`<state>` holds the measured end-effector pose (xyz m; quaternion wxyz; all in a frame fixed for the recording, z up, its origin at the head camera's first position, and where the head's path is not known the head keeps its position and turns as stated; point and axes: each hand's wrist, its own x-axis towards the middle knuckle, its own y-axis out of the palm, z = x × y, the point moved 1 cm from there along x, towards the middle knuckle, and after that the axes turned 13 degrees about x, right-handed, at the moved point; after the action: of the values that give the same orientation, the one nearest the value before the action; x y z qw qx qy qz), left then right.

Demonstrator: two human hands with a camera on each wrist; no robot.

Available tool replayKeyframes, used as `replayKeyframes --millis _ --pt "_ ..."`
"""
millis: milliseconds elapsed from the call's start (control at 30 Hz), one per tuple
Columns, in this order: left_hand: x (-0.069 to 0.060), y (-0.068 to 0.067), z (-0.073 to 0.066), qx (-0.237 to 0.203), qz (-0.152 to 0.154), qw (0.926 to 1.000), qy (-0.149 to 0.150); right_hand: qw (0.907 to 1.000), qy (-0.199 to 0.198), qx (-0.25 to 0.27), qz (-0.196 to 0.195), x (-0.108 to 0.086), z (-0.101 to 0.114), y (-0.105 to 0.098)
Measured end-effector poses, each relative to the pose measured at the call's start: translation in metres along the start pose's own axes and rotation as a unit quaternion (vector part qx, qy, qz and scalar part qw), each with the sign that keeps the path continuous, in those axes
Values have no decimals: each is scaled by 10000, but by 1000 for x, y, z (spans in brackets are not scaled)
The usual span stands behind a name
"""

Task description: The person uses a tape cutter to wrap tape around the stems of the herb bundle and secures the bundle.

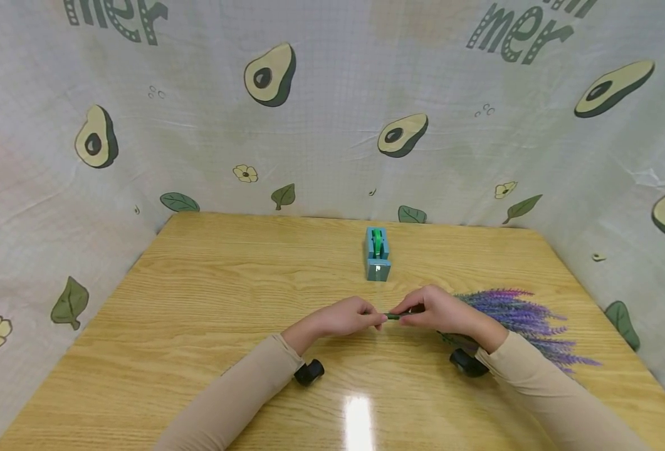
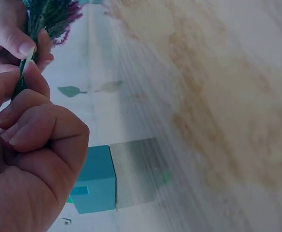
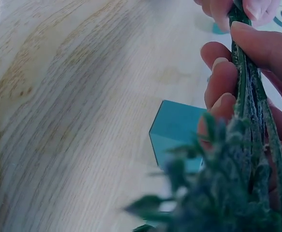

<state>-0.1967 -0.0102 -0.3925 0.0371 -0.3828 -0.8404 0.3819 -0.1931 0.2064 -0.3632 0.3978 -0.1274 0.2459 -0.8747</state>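
Observation:
A bunch of purple lavender sprigs [image 1: 515,319] lies slanted to the right, its flower heads beyond my right forearm. My right hand [image 1: 442,310] grips the gathered green stems [image 3: 242,79], with the thumb on one side and curled fingers on the other. At the stem ends my left hand [image 1: 348,316] pinches the tips between thumb and forefinger, its other fingers curled in. Both hands nearly meet above the table. Behind them stands a blue tape dispenser [image 1: 378,269] with a green roll of tape [image 1: 377,241]. Whether tape is on the stems, I cannot tell.
The wooden table [image 1: 225,275] reaches back to a pale curtain [image 1: 332,75] printed with avocados and leaves, which also hangs along both sides. Black wrist cameras [image 1: 309,373] sit under both wrists. A bright reflection lies on the table's near part.

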Motion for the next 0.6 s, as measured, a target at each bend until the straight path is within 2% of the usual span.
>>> replayKeyframes --millis 133,200,467,600 --pt "1 -2 -2 231 -44 9996 138 10000 -26 0 -58 0 1 -1" --pt "1 -2 -3 249 -72 9996 116 9999 -68 -46 -88 1 1 -2" --pt "3 0 -3 438 -327 9972 -517 9998 -41 -143 -138 2 0 -3" --pt "3 2 -4 503 -416 9958 -643 9998 -41 -123 -147 1 -1 -2"
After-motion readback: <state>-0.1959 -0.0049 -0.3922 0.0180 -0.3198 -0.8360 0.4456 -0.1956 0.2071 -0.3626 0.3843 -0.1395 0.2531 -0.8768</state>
